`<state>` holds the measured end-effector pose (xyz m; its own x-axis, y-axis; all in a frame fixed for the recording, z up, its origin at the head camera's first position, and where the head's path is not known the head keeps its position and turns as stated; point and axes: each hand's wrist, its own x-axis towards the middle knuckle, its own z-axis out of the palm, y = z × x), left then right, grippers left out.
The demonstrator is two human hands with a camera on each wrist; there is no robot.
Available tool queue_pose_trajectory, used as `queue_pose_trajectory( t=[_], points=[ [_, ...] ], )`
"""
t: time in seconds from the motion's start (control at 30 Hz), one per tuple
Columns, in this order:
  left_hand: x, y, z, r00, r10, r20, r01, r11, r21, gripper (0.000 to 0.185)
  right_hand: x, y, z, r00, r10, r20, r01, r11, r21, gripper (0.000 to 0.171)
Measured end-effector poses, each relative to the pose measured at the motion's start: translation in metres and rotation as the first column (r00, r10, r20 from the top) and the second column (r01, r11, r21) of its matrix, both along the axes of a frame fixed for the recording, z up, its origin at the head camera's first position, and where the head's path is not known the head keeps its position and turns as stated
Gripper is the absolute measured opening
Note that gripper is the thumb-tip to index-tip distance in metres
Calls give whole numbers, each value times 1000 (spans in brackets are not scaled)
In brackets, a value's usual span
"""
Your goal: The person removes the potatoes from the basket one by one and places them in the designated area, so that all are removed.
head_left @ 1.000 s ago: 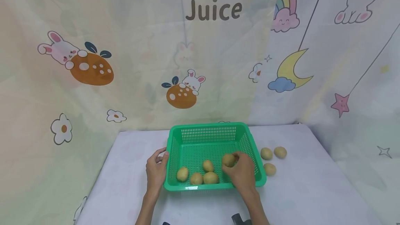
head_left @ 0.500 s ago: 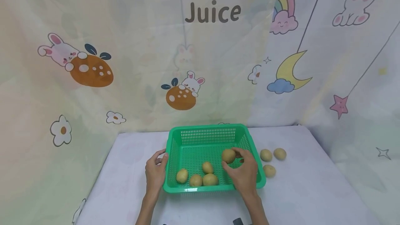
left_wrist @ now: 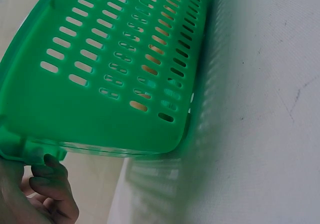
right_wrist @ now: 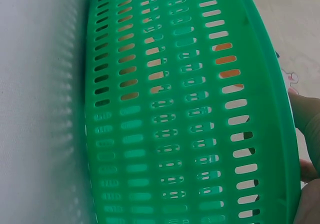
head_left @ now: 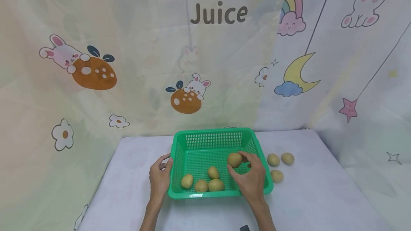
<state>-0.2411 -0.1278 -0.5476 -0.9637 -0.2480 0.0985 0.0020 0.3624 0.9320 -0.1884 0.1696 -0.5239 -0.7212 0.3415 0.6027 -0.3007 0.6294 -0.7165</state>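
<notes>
A green slotted basket (head_left: pixel 212 133) sits on the table. Several potatoes (head_left: pixel 208 181) lie in its front part. My right hand (head_left: pixel 249 177) is over the basket's right side and pinches one potato (head_left: pixel 234 159) with thumb and fingers, held above the floor. My left hand (head_left: pixel 160 176) grips the basket's left rim, thumb on top. The left wrist view shows the basket's wall (left_wrist: pixel 115 69) with curled fingers (left_wrist: pixel 47 189) under its rim. The right wrist view shows the same basket's wall (right_wrist: pixel 170 114) close up, with potatoes showing through the slots.
Three more potatoes (head_left: pixel 277 164) lie on the white table (head_left: pixel 321 195) just right of the basket. A cartoon-printed curtain (head_left: pixel 96 63) hangs behind the table. A dark object (head_left: pixel 244 228) peeks in at the bottom edge.
My right hand lifted the potato slightly up and back inside the basket, mostly in the first half second. The left hand stayed on the rim.
</notes>
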Motion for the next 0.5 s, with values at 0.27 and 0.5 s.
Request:
queue_pose_trajectory(
  t=[0.27,0.5],
  points=[
    [1,0,0,1000,1,-1,-1,1000,-7,34,0,-1,-1,1000,-3,-8,3,1000,3,54],
    [1,1,1,1000,-2,-3,2,1000,-5,34,0,-2,-1,1000,0,-8,0,1000,-7,54]
  ],
)
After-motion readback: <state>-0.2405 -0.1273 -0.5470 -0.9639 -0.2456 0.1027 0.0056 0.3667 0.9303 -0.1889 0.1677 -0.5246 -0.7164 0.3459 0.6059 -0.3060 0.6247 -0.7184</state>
